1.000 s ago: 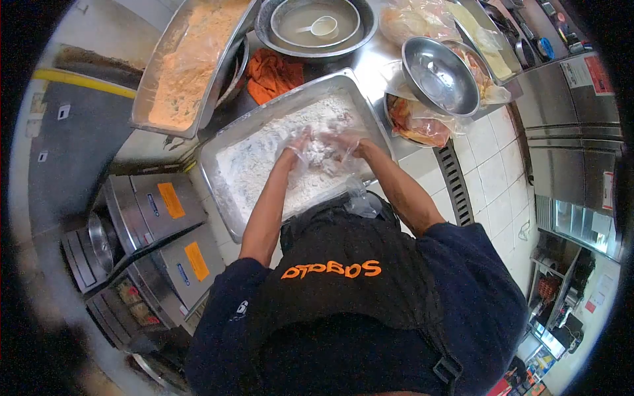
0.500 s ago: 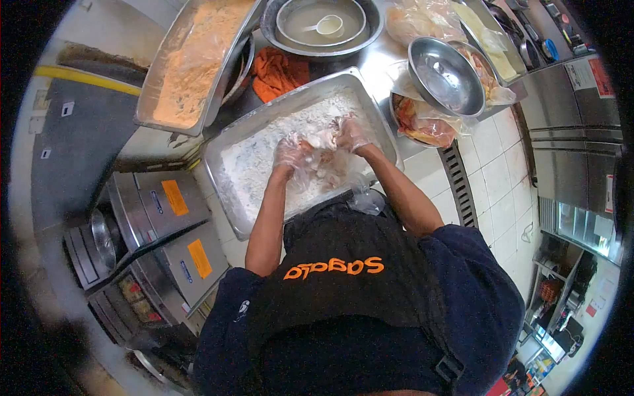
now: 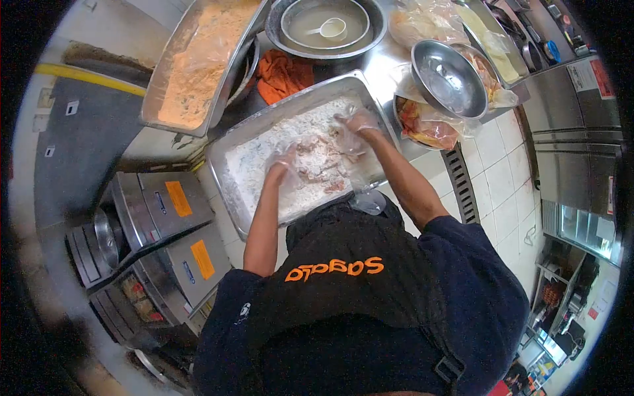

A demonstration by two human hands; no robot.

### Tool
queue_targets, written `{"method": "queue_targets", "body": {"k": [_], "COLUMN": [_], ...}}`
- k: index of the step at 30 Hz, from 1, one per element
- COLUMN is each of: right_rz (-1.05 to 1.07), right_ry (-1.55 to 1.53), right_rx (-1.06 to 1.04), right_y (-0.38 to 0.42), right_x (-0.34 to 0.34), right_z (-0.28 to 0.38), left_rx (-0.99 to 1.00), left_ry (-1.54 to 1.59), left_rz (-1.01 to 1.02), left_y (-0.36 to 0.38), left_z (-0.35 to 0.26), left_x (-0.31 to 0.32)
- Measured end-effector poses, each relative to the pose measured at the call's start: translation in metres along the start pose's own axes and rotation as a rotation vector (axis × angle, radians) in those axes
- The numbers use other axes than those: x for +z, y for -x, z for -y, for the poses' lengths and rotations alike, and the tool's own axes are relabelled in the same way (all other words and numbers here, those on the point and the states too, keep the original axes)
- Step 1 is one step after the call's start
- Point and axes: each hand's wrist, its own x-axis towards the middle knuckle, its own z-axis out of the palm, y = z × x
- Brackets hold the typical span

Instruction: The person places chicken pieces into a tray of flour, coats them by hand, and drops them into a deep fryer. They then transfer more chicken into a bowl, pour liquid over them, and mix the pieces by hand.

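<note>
A deep metal tray [image 3: 221, 173] of white flour [image 3: 254, 178] lies in front of me. Floured pieces of raw meat [image 3: 323, 168], perhaps chicken, lie on the flour between my hands. My left hand [image 3: 284, 160], in a clear plastic glove, rests at the left side of the meat. Its fingers look loosely spread, though flour and blur hide part of them. At the right side of the tray, my right hand [image 3: 359, 123] is gloved likewise, just above the flour with its fingers apart. Its glove's loose cuff hangs over the tray's near side.
An orange-coloured breading tray [image 3: 158, 119] stands at the upper left, next to an orange cloth [image 3: 282, 74]. Behind is a large basin [image 3: 272, 30] with a bowl of cloudy liquid and a white ladle [image 3: 332, 29]. At right are a steel bowl [image 3: 449, 76] and bagged raw meat [image 3: 429, 129].
Both hands have moved apart, the left slightly left and the right to the right. The floured meat that was bunched between them now lies spread on the flour. My view has shifted slightly.
</note>
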Motion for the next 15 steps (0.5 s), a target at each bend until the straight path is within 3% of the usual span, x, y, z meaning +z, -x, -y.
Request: {"method": "queue_targets", "body": {"k": [2, 3, 4, 5, 6, 8, 9, 10, 12, 13, 15], "right_rz": [-0.060, 0.045, 0.153, 0.246, 0.242, 0.274, 0.419, 0.426, 0.380, 0.383, -0.019], "right_ry": [-0.104, -0.249, -0.395, -0.201, -0.203, -0.151, 0.097, 0.090, 0.057, 0.060, 0.068], "right_rx": [-0.126, -0.200, -0.269, -0.155, -0.150, -0.217, -0.529, -0.525, -0.316, -0.310, -0.364], "right_y": [-0.011, -0.002, 0.010, 0.015, 0.014, 0.002, -0.018, -0.012, 0.013, 0.020, 0.035], "right_x": [0.039, 0.046, 0.051, 0.045, 0.046, 0.046, 0.044, 0.036, 0.015, 0.010, 0.005], "right_z": [0.000, 0.008, 0.018, 0.034, 0.030, 0.020, -0.001, -0.007, -0.011, -0.018, -0.028], "left_rx": [0.111, 0.111, 0.009, -0.090, -0.091, -0.056, -0.087, -0.097, -0.110, -0.051, -0.016], "left_ry": [-0.058, -0.056, 0.052, 0.158, 0.155, 0.381, 0.229, 0.225, 0.088, 0.088, -0.056], "left_rz": [-0.098, -0.099, 0.059, 0.220, 0.227, 0.431, 0.271, 0.270, 0.374, 0.342, 0.283], "left_y": [-0.062, -0.062, -0.051, -0.042, -0.038, -0.029, 0.013, 0.016, 0.020, 0.025, 0.046], "left_z": [0.038, 0.022, -0.003, -0.021, -0.024, -0.035, -0.070, -0.065, -0.053, -0.049, -0.052], "left_x": [0.025, 0.035, 0.044, 0.049, 0.047, 0.039, 0.033, 0.025, 0.005, 0.003, -0.001]}}
